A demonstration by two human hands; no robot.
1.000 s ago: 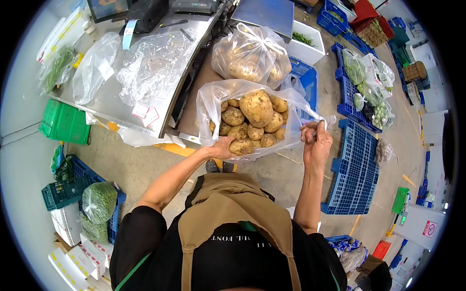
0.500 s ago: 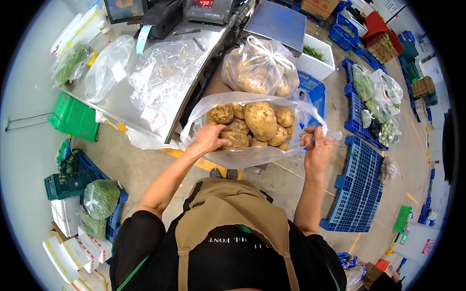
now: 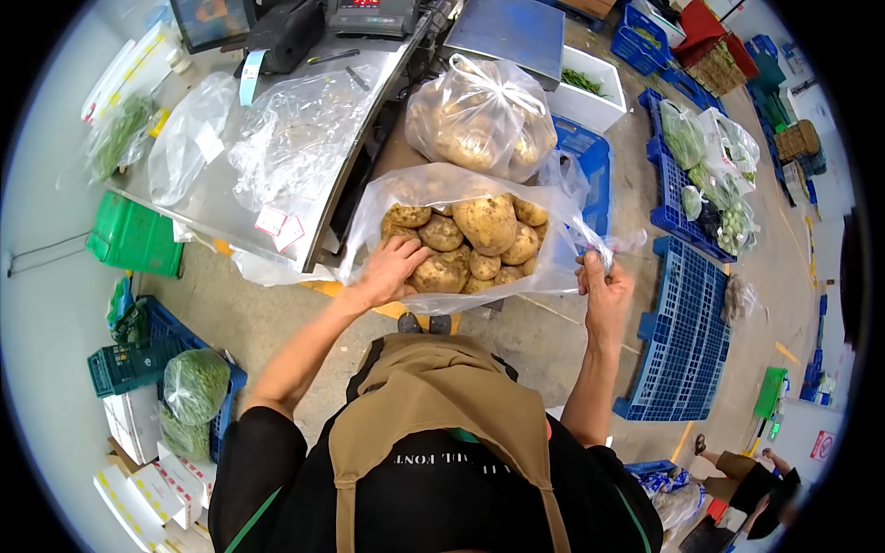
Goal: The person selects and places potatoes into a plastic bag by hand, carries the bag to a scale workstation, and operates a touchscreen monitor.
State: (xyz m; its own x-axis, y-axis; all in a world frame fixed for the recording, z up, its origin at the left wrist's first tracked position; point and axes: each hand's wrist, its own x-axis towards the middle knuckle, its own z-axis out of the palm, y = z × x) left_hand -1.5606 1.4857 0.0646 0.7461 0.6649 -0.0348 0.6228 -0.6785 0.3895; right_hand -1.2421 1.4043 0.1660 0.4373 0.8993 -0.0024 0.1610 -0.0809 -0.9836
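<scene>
An open clear plastic bag (image 3: pixel 553 207) full of potatoes (image 3: pixel 484 224) stands in front of me, its mouth facing up. My left hand (image 3: pixel 389 270) rests at the left side of the opening, fingers spread over the potatoes there. My right hand (image 3: pixel 604 276) is closed on the twisted right corner of the bag. Just beyond it sits a second bag of potatoes (image 3: pixel 479 120), knotted at the top with white handles.
Left is a metal table (image 3: pixel 323 198) with loose plastic bags, labels and a scale display (image 3: pixel 371 15). Blue crates and a blue pallet (image 3: pixel 682 327) stand right. A green crate (image 3: pixel 136 235) is at left. Another person (image 3: pixel 751 484) is at lower right.
My left hand moved from the bag's left rim onto the potatoes and then slightly back to the left. The potatoes near it have shifted. Another person has come into fuller view at lower right.
</scene>
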